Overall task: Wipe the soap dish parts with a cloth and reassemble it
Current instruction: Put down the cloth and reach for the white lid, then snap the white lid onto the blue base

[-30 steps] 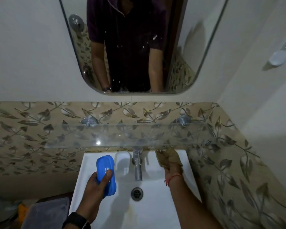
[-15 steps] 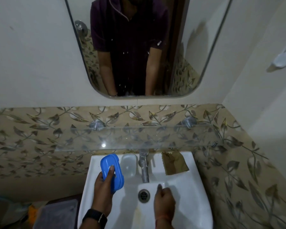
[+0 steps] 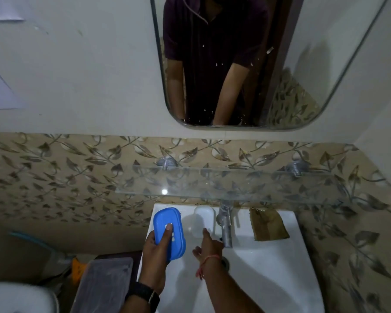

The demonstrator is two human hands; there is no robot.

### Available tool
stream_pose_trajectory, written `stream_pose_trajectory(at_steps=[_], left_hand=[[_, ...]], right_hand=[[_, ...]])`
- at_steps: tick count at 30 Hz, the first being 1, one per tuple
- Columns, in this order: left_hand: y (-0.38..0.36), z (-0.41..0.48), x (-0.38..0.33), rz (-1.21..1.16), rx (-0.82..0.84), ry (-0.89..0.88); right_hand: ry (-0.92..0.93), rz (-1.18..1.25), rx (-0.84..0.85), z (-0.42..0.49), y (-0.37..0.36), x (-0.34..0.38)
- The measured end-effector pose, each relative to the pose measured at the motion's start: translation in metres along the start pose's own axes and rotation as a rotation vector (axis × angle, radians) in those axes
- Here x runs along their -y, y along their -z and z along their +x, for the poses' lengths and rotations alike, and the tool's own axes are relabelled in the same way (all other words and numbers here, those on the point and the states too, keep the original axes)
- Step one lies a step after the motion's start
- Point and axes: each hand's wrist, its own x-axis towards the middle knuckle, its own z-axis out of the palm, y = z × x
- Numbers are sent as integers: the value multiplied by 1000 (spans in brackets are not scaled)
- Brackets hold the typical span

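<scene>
While the left hand (image 3: pixel 155 251) grips the blue soap dish tray (image 3: pixel 169 233) over the sink (image 3: pixel 269 267), right hand (image 3: pixel 209 248) fingers spread toward the clear soap dish base (image 3: pixel 204 220); the cloth (image 3: pixel 269 224) lies on the rim.

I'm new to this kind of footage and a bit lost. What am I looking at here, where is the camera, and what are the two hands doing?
There is no machine: a camera worn on a person's head looks down at their two bare hands over a white ceramic washbasin. The mirror above reflects their torso. The left hand holds a blue plastic soap dish part. The right hand is empty, one finger pointing toward a clear plastic soap dish part lying on the basin's back ledge, left of the metal tap. A folded brown cloth lies right of the tap. A glass shelf hangs above.
</scene>
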Motion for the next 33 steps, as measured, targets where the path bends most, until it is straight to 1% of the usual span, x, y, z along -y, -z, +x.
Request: stream_pose_trajectory(at_steps=[6, 10, 12, 15, 18, 24, 28, 30, 33], left_hand=[[3, 1, 3, 42, -4, 8], [6, 1, 3, 42, -9, 20], [7, 0, 3, 47, -2, 23], [8, -3, 1, 66, 8, 19], [9, -6, 0, 62, 17, 9], [9, -11, -2, 47, 20, -1], [11, -18, -6, 13, 38, 7], [12, -22, -6, 0, 44, 6], [11, -31, -6, 1, 45, 7]], right_hand=[[-11, -30, 8, 23, 1, 1], [32, -49, 10, 25, 4, 2], [44, -42, 40, 22, 8, -1], [32, 0, 95, 11, 16, -11], [-2, 24, 115, -4, 24, -23], [-67, 92, 240, -48, 52, -43], [-109, 214, 286, -74, 73, -42], [-49, 242, 332, -86, 82, -37], [113, 212, 368, -104, 88, -26]])
